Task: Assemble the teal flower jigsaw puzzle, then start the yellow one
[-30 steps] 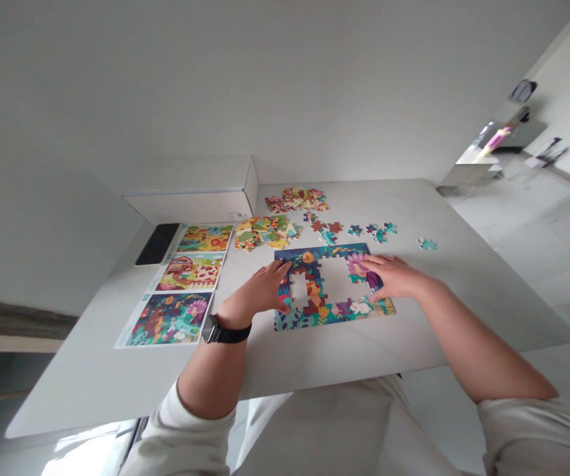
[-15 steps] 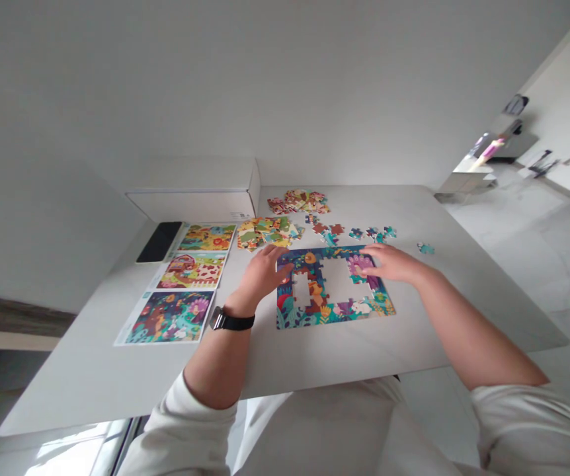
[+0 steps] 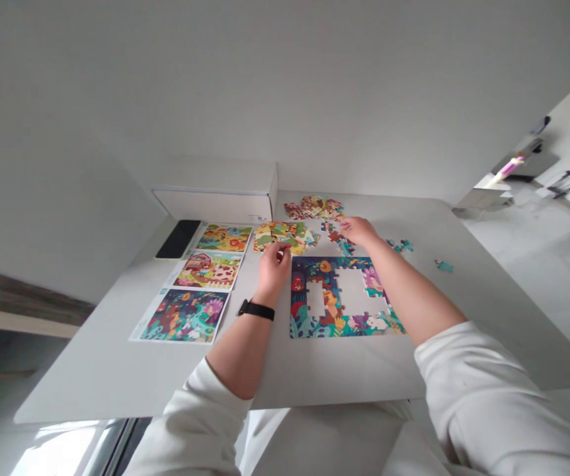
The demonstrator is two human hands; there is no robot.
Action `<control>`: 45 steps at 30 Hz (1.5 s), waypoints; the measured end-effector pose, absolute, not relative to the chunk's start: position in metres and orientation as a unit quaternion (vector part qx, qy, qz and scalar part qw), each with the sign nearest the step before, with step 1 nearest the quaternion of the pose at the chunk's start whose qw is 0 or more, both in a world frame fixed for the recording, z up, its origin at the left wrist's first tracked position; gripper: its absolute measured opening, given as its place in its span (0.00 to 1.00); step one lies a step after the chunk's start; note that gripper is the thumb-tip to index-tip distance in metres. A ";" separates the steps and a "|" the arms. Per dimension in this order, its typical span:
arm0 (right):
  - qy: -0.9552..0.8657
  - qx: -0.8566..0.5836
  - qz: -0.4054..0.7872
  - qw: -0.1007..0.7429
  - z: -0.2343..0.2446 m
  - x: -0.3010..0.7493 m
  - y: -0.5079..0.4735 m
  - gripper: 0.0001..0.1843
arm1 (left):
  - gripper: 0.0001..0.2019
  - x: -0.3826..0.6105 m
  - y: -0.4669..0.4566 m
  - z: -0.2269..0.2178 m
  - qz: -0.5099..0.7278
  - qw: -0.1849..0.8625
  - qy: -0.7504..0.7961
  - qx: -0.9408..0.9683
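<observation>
Both hands are lying further forward than a second ago: then they were resting flat on the puzzle [image 3: 342, 297], and now they are off it, reaching past its far edge. The left hand [image 3: 275, 260] is hovering at the near edge of the yellow pile [image 3: 282, 235], fingers curled in toward the thumb; whether it is pinching a piece there cannot be told. The right hand [image 3: 359, 231] is stretching across the puzzle's far right corner, its forearm passing over the frame, and its bent fingers are coming down on the loose pieces [image 3: 337, 239] just beyond the puzzle. Whether it is gripping one is not showing.

The puzzle is lying flat near the middle of the table [image 3: 344, 370], its border joined and two white gaps showing inside. A watch [image 3: 256, 309] is sitting on the left wrist. Beyond the loose pieces a red pile [image 3: 315, 207] is lying, and a single teal piece [image 3: 444, 266] is sitting well apart to the right. To the left, three picture sheets [image 3: 205, 274] are lying in a row, with a phone [image 3: 178, 239] beside the furthest and a white box [image 3: 218, 192] behind them.
</observation>
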State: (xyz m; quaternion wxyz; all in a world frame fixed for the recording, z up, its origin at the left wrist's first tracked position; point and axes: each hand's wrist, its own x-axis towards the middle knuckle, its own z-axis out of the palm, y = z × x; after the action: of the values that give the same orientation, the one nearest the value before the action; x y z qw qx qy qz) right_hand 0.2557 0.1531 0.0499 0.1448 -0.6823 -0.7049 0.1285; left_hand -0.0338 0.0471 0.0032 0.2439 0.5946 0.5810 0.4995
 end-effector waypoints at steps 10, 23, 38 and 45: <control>-0.709 -0.690 0.117 0.084 0.034 0.226 0.202 0.14 | 0.09 -0.033 0.047 -0.001 0.508 0.262 0.555 0.604; -0.662 -0.633 0.233 0.327 0.043 0.237 0.174 0.11 | 0.08 -0.034 0.049 -0.005 0.497 0.252 0.549 0.623; -0.493 -0.498 0.501 0.508 0.039 0.274 0.016 0.28 | 0.21 0.000 0.015 0.025 0.407 0.572 0.424 0.573; -0.516 -0.486 0.540 0.454 0.030 0.250 0.002 0.27 | 0.24 0.018 -0.006 0.027 0.366 0.618 0.401 0.568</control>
State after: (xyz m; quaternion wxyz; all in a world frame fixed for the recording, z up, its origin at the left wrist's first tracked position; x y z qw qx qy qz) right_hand 0.2503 0.0019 0.0305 0.4542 -0.4858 -0.5162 0.5396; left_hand 0.0185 -0.0061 0.0271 0.6183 0.5679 0.4014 0.3662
